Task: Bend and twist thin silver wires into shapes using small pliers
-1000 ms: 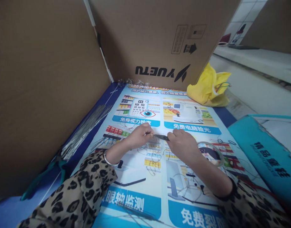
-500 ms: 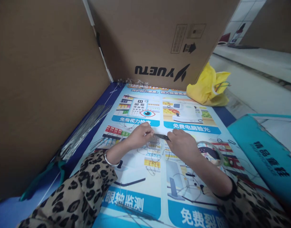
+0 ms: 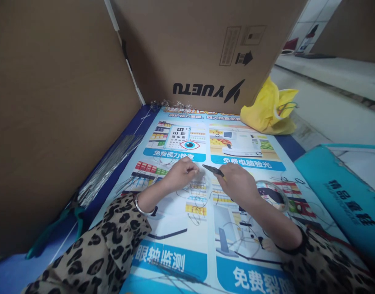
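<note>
My right hand [image 3: 238,182] grips a pair of pliers [image 3: 213,169], whose dark pointed jaws reach left toward my other hand. A short gap lies between the jaw tips and the fingers of my left hand [image 3: 181,173]. Those fingers are pinched together; thin wire seems to be in them, but its shape is too fine to make out. Beneath and between the hands, several thin bent wire pieces [image 3: 196,210] lie on the printed poster [image 3: 197,254]. A coil of pale wire [image 3: 287,200] rests behind my right forearm.
Straight wires [image 3: 109,169] lie bundled at the left, near teal-handled pliers [image 3: 80,220]. Cardboard panels [image 3: 163,45] stand at the back and left. A yellow bag [image 3: 267,114] and a teal box [image 3: 337,192] are on the right. Small wire pieces [image 3: 170,105] sit at the back edge.
The pliers' jaws have come away from my left fingers as my right hand moved slightly right. My left hand stays nearly in place, still pinched.
</note>
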A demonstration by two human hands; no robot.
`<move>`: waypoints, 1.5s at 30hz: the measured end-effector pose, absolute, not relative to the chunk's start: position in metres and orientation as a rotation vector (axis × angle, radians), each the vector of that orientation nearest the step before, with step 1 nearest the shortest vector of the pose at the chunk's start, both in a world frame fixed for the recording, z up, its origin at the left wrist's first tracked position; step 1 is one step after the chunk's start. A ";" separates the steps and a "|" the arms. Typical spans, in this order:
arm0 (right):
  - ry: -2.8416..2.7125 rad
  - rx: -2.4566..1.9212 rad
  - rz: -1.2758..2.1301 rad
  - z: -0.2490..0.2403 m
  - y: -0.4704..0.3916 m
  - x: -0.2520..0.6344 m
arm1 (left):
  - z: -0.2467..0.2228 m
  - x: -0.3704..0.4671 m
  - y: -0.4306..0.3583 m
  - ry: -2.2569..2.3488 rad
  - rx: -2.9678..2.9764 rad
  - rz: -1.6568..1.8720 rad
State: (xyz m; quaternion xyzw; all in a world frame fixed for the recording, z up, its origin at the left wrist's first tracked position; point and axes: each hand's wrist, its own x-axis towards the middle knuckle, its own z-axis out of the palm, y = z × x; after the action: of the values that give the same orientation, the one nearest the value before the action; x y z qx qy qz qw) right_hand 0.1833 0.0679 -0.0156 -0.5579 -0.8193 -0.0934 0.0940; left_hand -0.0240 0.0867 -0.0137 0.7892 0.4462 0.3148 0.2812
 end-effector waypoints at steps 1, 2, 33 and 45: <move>-2.420 -1.669 -0.206 -0.014 0.069 0.185 | -0.013 -0.024 0.086 1.210 2.116 0.840; -2.419 -1.684 -0.130 -0.011 0.070 0.187 | -0.013 -0.024 0.086 1.225 2.118 0.840; -3.018 -1.194 -0.335 0.025 0.042 0.187 | -0.026 -0.021 0.088 1.390 2.102 0.877; -3.010 -1.188 -0.351 0.029 0.040 0.187 | -0.020 -0.021 0.085 1.351 2.098 0.899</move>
State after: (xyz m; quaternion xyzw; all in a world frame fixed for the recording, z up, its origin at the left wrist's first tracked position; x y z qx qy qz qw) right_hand 0.1869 0.0402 0.0288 -0.3646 -0.9232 -0.1076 -0.0566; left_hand -0.0213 0.0846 -0.0201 0.7675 0.4941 0.3290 0.2421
